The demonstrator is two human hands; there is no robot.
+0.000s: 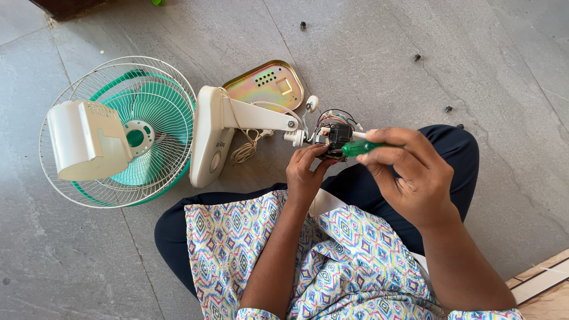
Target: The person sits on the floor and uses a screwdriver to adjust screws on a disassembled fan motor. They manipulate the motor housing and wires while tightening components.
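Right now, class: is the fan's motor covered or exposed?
Exposed: the motor shows bare wires, and its white rear cover lies apart on the fan guard.

Green screwdriver handle (360, 147) dead centre; teal fan blades (145, 127) behind white grille (71, 178) at nine o'clock; iridescent gold plate (267, 86) at eleven; grey stone floor (415, 35).

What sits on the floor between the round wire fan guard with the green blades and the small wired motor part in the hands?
In the head view, the cream plastic fan base with its arm and a coiled white cord lie between the wire fan guard and the wired motor part.
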